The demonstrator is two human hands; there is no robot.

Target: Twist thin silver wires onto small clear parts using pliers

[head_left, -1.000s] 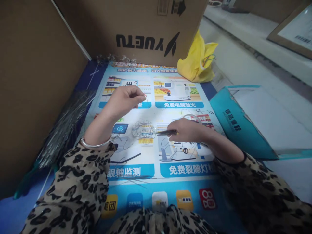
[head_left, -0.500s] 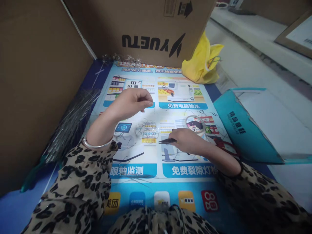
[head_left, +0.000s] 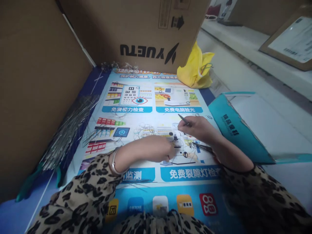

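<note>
L hand down on poster, fingers curled, grip unclear. R hand just right of it, pinching 1 thin dark tool. 1 finished-looking wire ball just past L hand. Loose wire bundle at poster's left edge, prob most still unused. 1 yellow bag at far end.

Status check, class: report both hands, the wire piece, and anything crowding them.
Left hand flat on poster. Right hand grips pliers. Wire ball lies untouched. Wire bundle off left.
</note>
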